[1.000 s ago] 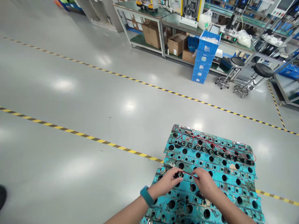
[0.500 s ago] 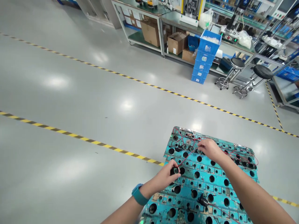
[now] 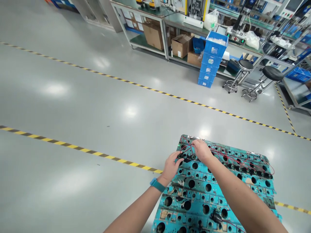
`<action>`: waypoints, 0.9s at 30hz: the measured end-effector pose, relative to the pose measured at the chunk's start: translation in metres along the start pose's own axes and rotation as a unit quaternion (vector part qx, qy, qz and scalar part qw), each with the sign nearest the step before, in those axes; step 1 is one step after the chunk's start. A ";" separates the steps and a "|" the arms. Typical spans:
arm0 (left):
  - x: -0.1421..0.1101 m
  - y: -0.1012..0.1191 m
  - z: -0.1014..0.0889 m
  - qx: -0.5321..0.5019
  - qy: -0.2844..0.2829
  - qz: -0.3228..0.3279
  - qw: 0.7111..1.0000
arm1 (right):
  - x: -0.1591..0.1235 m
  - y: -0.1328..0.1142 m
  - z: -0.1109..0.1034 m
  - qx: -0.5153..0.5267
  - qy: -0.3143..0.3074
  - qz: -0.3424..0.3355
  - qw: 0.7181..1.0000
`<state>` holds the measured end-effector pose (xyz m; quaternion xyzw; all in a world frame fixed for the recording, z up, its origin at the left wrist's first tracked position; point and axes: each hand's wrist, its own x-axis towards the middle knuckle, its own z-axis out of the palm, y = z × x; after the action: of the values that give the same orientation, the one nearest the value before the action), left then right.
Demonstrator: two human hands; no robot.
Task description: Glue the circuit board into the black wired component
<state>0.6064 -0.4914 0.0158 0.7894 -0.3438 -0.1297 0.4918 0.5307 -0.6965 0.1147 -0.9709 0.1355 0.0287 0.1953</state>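
Observation:
A worn turquoise board (image 3: 199, 176) with rows of round holes lies in front of me. At its far left corner my left hand (image 3: 172, 166) curls thumb and fingers around a small black round part (image 3: 180, 156), level with the row of similar parts. My right hand (image 3: 202, 151) is closed over the same row, fingertips pinched on a thin red wire (image 3: 186, 148). Beside it another black round part (image 3: 193, 157) sits in the row. More black parts (image 3: 239, 169) with red wires line the row to the right. A black part (image 3: 216, 216) with a wire lies lower on the board.
Grey floor with yellow-black tape lines (image 3: 92, 153) surrounds the board. Farther off stand stacked blue bins (image 3: 211, 61), two stools (image 3: 272, 73), cardboard boxes (image 3: 181, 45) and workbenches (image 3: 177, 21).
My left hand has moved up the board with the black part, to the far row. My right hand has shifted left along that row. The view has turned slightly.

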 end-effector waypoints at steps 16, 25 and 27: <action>0.017 -0.036 0.049 0.114 -0.035 0.047 0.992 | -0.014 0.019 0.040 -0.059 -0.027 0.093 0.994; 0.017 -0.036 0.046 0.123 -0.068 0.033 0.990 | -0.170 0.035 0.043 0.118 0.208 0.158 0.958; 0.021 -0.036 0.043 0.123 -0.079 0.032 0.989 | -0.244 0.047 0.061 0.146 0.184 0.259 0.937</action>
<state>0.6136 -0.5253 -0.0335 0.8197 -0.4200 -0.1321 0.3665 0.2834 -0.6535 0.0677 -0.8514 0.4185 -0.1212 0.2920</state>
